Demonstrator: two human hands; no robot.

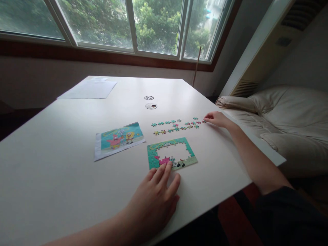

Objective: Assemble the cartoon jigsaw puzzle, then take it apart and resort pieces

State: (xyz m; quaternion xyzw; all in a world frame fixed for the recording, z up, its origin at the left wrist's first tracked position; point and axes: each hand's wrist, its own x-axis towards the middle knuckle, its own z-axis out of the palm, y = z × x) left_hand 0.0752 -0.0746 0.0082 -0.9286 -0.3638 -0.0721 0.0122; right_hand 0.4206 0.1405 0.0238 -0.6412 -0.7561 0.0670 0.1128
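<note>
A jigsaw puzzle [191, 150] lies on the table, its green border and part of the lower picture joined around a bare white middle. My left hand [160, 194] rests at its near edge, fingers stretched out and fingertips touching the pink pieces. Beyond the puzzle, several loose pieces [176, 128] are laid in rough rows. At the right end of these rows, my right hand [216, 119] pinches a small puzzle piece [204, 121] close to the tabletop. Left of the puzzle is a printed reference picture [121, 138] with cartoon figures on a teal background.
The white table [64, 164] has two round cutouts or discs [151, 106] beyond the pieces. White paper sheets [88, 89] lie at the far left corner. A cream leather sofa [294, 130] stands beyond the right edge, with windows [156, 27] behind the table.
</note>
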